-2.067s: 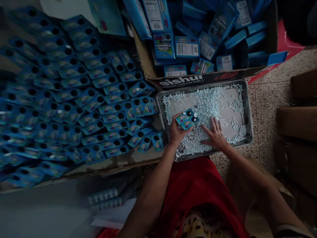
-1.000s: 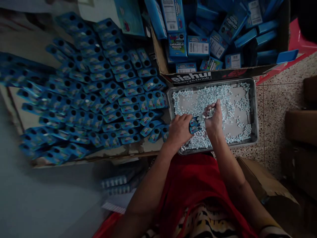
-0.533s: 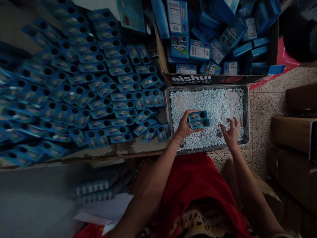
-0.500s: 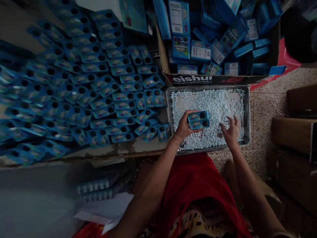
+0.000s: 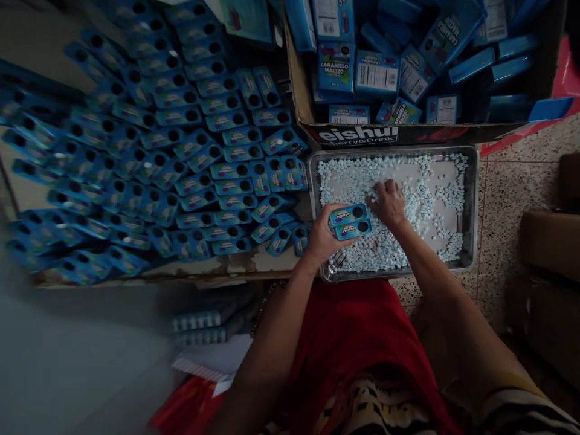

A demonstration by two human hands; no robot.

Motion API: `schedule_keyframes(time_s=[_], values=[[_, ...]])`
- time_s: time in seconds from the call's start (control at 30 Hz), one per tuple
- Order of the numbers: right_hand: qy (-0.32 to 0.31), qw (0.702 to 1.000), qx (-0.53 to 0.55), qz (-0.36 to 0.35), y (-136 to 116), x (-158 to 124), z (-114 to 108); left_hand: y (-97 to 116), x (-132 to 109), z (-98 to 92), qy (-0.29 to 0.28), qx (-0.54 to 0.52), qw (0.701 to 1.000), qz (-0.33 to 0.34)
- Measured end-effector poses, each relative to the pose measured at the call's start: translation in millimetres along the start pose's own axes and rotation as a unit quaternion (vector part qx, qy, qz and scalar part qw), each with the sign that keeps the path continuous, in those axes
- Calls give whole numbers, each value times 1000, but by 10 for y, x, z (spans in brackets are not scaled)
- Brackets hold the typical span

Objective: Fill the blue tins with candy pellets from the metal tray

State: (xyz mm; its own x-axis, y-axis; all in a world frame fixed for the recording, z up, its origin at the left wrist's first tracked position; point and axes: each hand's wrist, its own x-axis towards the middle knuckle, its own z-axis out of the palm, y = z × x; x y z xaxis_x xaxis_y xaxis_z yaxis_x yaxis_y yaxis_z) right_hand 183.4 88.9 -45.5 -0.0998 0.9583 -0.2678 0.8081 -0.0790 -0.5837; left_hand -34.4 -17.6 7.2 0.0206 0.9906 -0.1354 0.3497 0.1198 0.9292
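Note:
Two small blue candy boxes (image 5: 347, 231), lying side by side with a dark round hole at one end of each, are gripped in my left hand (image 5: 322, 237). I hold them over the left part of a metal tray (image 5: 475, 211). Small pale blue and white candies (image 5: 362, 257) are spread across the tray. My right hand (image 5: 388, 204) is down at the candies, just right of the boxes. Its fingers are bent and drawn together, and the fingertips are partly hidden, so what they pinch does not show.
Rows of similar blue boxes (image 5: 233, 187) cover the table to the left. A cardboard carton (image 5: 299, 99) full of larger blue boxes stands behind the tray. Brown cartons (image 5: 548, 241) are on the floor at the right.
My right hand has moved left across the tray, and its spread fingers have drawn together among the candies. The boxes in my left hand have shifted slightly left in view.

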Motion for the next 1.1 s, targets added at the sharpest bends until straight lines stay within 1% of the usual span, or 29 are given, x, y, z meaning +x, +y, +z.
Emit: schedule_keyframes(time_s=[0.03, 0.07, 0.1, 0.13, 0.17, 0.2, 0.23, 0.3, 0.33, 0.37, 0.4, 0.47, 0.57, 0.67, 0.73, 0.77, 0.83, 0.87, 0.9, 0.93, 0.97, 1.03, 1.07, 1.1], values=[[-4, 998, 51, 36, 2, -66, -32, 6, 1, -13, -1, 35, 999, -2], [-2, 990, 119, 81, -2, -130, -80, 19, 6, -25, -4, 66, 998, -5], [0, 974, 189, 124, -18, -191, -143, 36, 15, -33, -8, 93, 996, -7], [0, 953, 260, 158, -51, -252, -214, 56, 27, -36, -13, 114, 993, -10], [-6, 925, 335, 177, -104, -314, -290, 76, 41, -32, -19, 129, 991, -13], [-19, 894, 411, 179, -177, -379, -366, 96, 55, -21, -25, 138, 990, -16], [-33, 858, 484, 167, -269, -446, -436, 115, 69, -4, -31, 143, 989, -20], [-43, 776, 617, 125, -490, -577, -546, 151, 90, 39, -40, 138, 989, -33], [-40, 743, 661, 100, -605, -634, -581, 167, 97, 61, -43, 132, 990, -41], [-32, 731, 678, 75, -713, -680, -601, 184, 102, 82, -43, 125, 990, -48], [-16, 734, 677, 55, -809, -712, -609, 200, 106, 99, -41, 119, 990, -55], [28, 756, 653, 31, -947, -722, -594, 227, 109, 119, -32, 109, 992, -61], [68, 781, 621, 17, -1041, -620, -541, 242, 99, 118, -17, 98, 994, -51], [59, 792, 608, -15, -1088, -513, -502, 198, 59, 109, -20, 94, 995, -30], [49, 796, 602, -38, -1118, -528, -501, 134, 23, 116, -15, 83, 996, -15], [43, 798, 598, -53, -1124, -567, -510, 96, 9, 125, -4, 76, 997, -9], [25, 811, 578, -88, -1087, -686, -550, 23, 6, 152, 39, 55, 998, 9], [19, 822, 559, -104, -1030, -753, -580, -7, 19, 166, 56, 45, 997, 25], [23, 836, 536, -113, -941, -818, -614, -29, 43, 178, 61, 38, 996, 46], [40, 853, 508, -113, -818, -876, -652, -45, 75, 185, 55, 35, 995, 70], [68, 874, 471, -100, -665, -927, -689, -56, 111, 186, 42, 37, 994, 94], [132, 924, 357, -47, -299, -1020, -746, -73, 175, 168, 10, 52, 991, 125], [145, 950, 276, -15, -111, -1067, -758, -83, 194, 152, 4, 57, 990, 130], [143, 972, 187, 8, 65, -1117, -755, -99, 200, 133, 8, 54, 991, 125]])
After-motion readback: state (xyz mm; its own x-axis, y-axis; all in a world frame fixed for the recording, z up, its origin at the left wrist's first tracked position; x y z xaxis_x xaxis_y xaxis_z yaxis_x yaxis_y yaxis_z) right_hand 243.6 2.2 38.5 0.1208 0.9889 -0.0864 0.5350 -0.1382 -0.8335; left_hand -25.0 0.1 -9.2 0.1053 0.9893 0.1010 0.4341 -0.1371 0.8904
